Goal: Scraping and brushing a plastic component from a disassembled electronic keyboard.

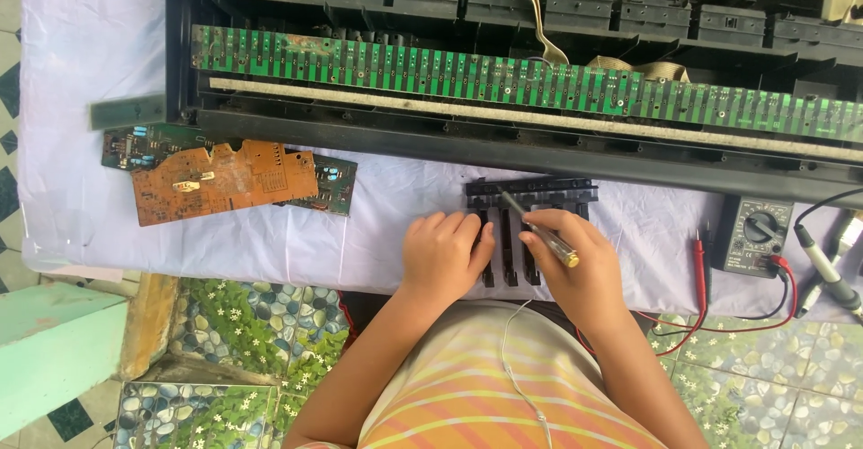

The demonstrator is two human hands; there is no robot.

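Head view is looking straight down on a table draped in a pale cloth, where a person is working on a black key block taken out of an opened electronic keyboard. That block is lying at the near edge of the table, just in front of the keyboard's chassis, with its black keys pointing toward the person. The left hand is resting flat on the block's left end, fingers pressed together and curled over it, seemingly pinning it so it does not slide. The right hand is pinching a slim screwdriver like a pen, its tip angling up-left onto the block's top bar, which probably gives fine control.

A long green contact board is lying exposed inside the chassis. An orange circuit board is sitting on green ones at the left, well apart. A multimeter with red probes is lying to the right.

Both hands are covering much of the block, so its key count is unclear, and whatever the tip is touching is too small to make out. The chassis is running off the frame.
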